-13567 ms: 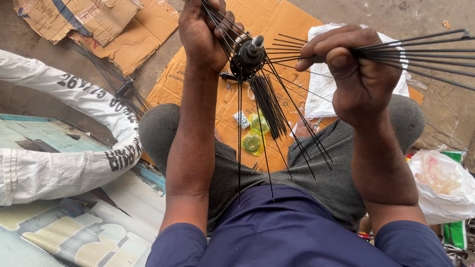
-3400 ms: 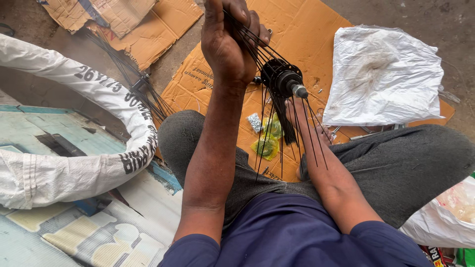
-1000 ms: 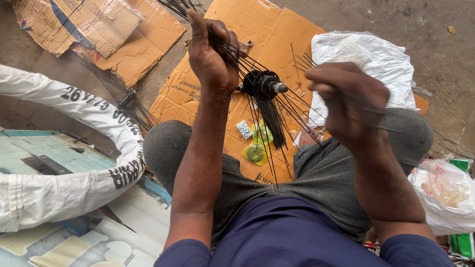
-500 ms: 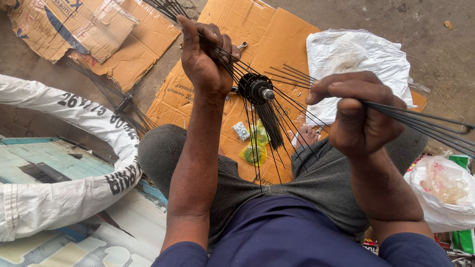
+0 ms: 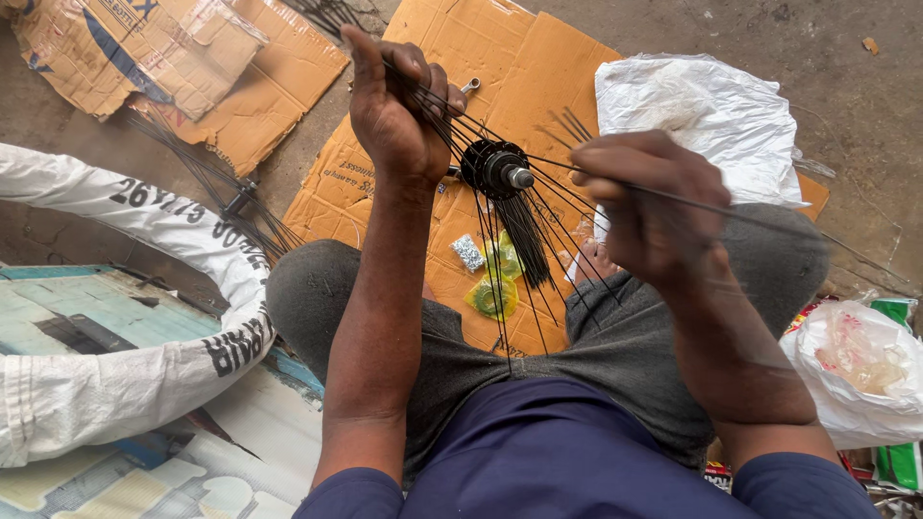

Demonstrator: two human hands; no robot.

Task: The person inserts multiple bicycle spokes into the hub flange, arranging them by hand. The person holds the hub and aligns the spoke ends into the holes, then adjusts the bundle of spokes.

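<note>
Black wheel hub, likely heavy, hung by stiff thin spokes bunched in closed left hand; one spoke pinched by right hand.

Dusty concrete floor, flattened cardboard

Black hub and spokes; orange-brown cardboard; white plastic bag — grey trousers

Bare concrete floor with flattened orange cardboard under the seated person, more torn cardboard top left, a crumpled white plastic bag on the cardboard, loose black spokes and white sacking left.
</note>
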